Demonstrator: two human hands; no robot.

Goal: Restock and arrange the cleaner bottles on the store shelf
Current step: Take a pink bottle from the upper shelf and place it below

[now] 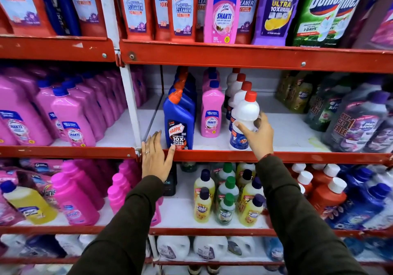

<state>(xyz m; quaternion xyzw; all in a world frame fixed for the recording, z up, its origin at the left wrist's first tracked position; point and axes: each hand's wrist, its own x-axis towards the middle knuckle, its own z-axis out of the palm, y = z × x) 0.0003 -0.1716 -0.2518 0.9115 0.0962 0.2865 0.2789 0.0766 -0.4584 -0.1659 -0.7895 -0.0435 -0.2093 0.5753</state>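
Head view: white bottle (244, 115), upright, front of its row on the middle shelf (276, 156), gripped by right hand (258, 135); left hand (154, 157) flat, fingers spread, beside the blue bottle (178, 123)

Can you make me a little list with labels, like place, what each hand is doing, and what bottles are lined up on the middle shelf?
place: store shelving with red edges, full of cleaner bottles
left hand: open, flat on the red shelf edge, thumb touching the blue Harpic bottle
right hand: gripping the front white bottle with the red cap
middle shelf rows: blue Harpic, pink Shakti bottle row, white bottles, each row running front to back
bare spot: white shelf floor right of the white row
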